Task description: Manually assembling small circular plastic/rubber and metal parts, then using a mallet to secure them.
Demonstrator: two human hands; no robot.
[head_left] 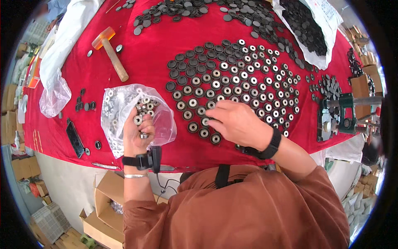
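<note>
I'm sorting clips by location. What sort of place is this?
Probably a workshop or small-parts factory: many round black parts with silver metal ring centres lie on a red cloth-covered table, an orange-headed, wooden-handled mallet lies there too, and brown cardboard boxes stand around it.

right hand [238, 123]: fingertip contact unclear | disc sack [327, 16]: top cut off

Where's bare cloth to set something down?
Between the mallet and black rings, beyond the clear bag, is a wide bare patch. Crowded: the middle, with rings and bearings around your right hand, and the far side, with loose discs.
</note>
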